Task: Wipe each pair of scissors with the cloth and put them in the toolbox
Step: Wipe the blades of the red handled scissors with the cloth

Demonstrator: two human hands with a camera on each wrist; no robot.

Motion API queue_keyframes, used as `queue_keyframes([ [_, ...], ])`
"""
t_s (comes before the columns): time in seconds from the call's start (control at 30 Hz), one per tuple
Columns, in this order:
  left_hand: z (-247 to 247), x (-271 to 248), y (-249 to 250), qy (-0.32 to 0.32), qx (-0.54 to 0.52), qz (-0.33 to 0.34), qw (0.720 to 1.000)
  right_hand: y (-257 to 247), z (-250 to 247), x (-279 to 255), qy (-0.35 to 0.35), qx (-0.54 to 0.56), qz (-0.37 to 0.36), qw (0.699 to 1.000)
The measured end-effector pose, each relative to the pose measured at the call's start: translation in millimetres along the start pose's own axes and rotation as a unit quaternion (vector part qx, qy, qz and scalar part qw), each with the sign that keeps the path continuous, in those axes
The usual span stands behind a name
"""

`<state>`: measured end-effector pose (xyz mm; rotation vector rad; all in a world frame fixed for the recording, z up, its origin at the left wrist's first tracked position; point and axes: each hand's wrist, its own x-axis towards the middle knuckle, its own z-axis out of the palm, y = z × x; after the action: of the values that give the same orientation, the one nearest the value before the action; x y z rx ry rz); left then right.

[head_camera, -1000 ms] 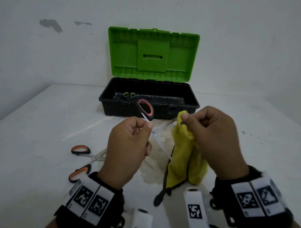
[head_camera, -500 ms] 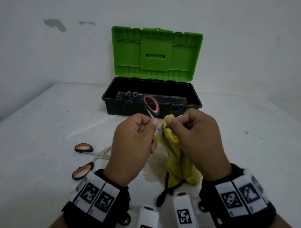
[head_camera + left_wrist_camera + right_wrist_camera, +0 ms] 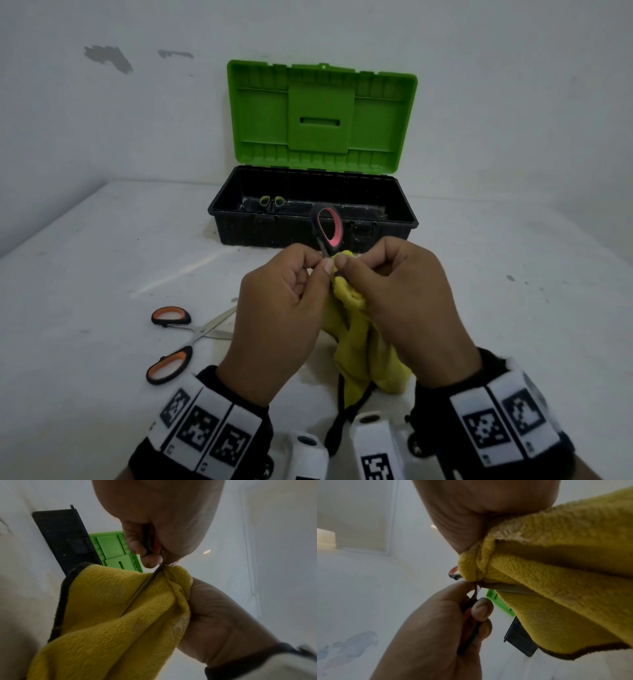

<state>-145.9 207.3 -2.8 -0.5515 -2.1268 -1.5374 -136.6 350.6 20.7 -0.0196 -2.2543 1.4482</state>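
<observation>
- Two hands meet in front of your chest, raised off the white table (image 3: 85, 274), so the blade can be drawn through the cloth without dragging on the surface.
- Your left hand (image 3: 277, 315) is closed around the lower handle of the red-handled scissors (image 3: 327, 229); the upper loop stands free above your knuckles, likely so the blades spread and one can be cleaned alone.
- Your right hand (image 3: 404, 301) is closed on the yellow cloth (image 3: 363, 346), thumb and fingers pinching a fold of it right at the base of the blade, touching your left thumb.
- From the left wrist view, one bare blade (image 3: 144, 586) lies along the outside of the cloth, tip pointing down; the other blade seems to be the one wrapped in the pinch, though it is hidden.
- Most of the cloth hangs loose below your right hand, its dark edge trailing near the table.
- Orange-handled scissors (image 3: 171, 342) lie open on the table to your left, just beside your left wrist, not yet wiped by the look of it.
- Behind your hands the toolbox (image 3: 313, 219) stands with its green lid (image 3: 322, 113) upright, so a finished pair can go straight in; green-handled scissors (image 3: 271, 202) already lie at its left end.
</observation>
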Motion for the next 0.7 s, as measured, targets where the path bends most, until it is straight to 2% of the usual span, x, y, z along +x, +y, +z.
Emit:
queue_keyframes([
  [0.17, -2, -5, -3, 0.01, -0.004, 0.005, 1.0, 2, -7, 2, -0.001, 0.009, 0.023, 1.0],
  [0.3, -1, -8, -1, 0.022, -0.01, -0.003, 1.0, 5, -18, 10, 0.037, 0.001, 0.032, 0.999],
  [0.4, 0, -8, 2, 0.021, -0.009, -0.01, 1.0, 0, -14, 3, 0.052, -0.002, 0.015, 0.999],
  [0.53, 0, -8, 5, 0.03, -0.015, -0.009, 0.999, -10, 3, -20, 0.013, 0.017, -0.016, 1.0],
  [0.7, -3, -13, 6, 0.041, -0.015, -0.001, 0.999, -13, 7, -28, 0.007, 0.035, -0.043, 0.998],
])
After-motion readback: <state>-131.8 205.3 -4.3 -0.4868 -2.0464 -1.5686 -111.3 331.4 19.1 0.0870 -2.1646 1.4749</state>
